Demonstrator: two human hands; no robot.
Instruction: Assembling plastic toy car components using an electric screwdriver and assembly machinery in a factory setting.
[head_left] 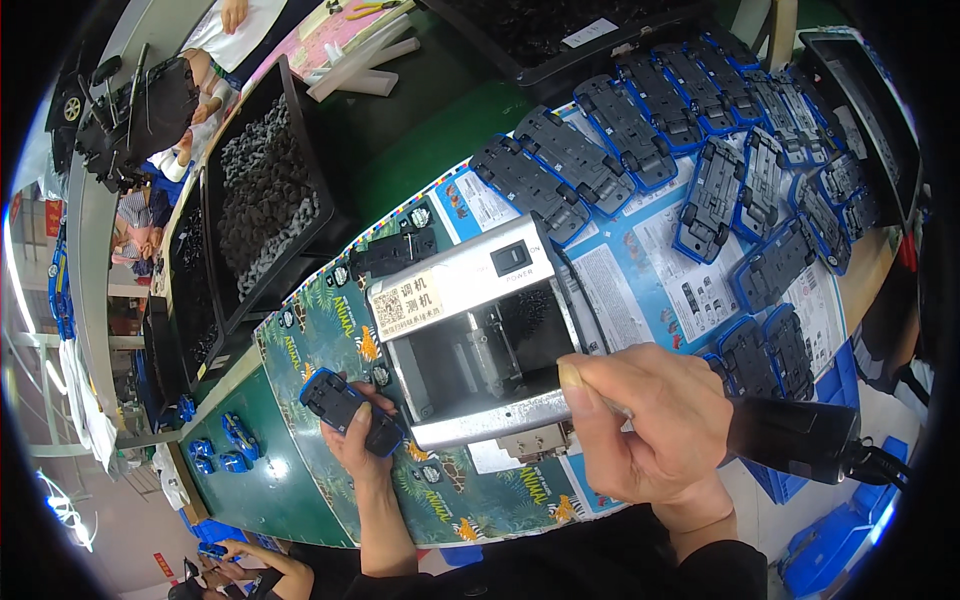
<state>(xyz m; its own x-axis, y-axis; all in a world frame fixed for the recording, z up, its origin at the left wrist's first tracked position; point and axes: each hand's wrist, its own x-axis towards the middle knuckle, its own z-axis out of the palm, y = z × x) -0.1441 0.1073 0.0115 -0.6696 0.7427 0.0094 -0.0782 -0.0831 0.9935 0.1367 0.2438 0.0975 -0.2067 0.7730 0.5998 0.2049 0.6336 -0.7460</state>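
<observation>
My left hand (362, 450) is closed round a small blue toy car (335, 402), its dark underside turned up, just left of a metal screw feeder (455, 290). That boxy feeder has a power switch on top and a clear window over its inner rail. Over the feeder's near right corner, my right hand (655, 425) is curled round a black electric screwdriver (790, 430), whose body and cable stick out to the right. Its tip is hidden by the hand.
Many blue toy cars (575, 160) lie underside up on printed sheets at the right. A black tray (285, 275) of small dark parts stands at the left. Farther left, several blue car shells (238, 435) sit on the green table (285, 490). Other people work nearby.
</observation>
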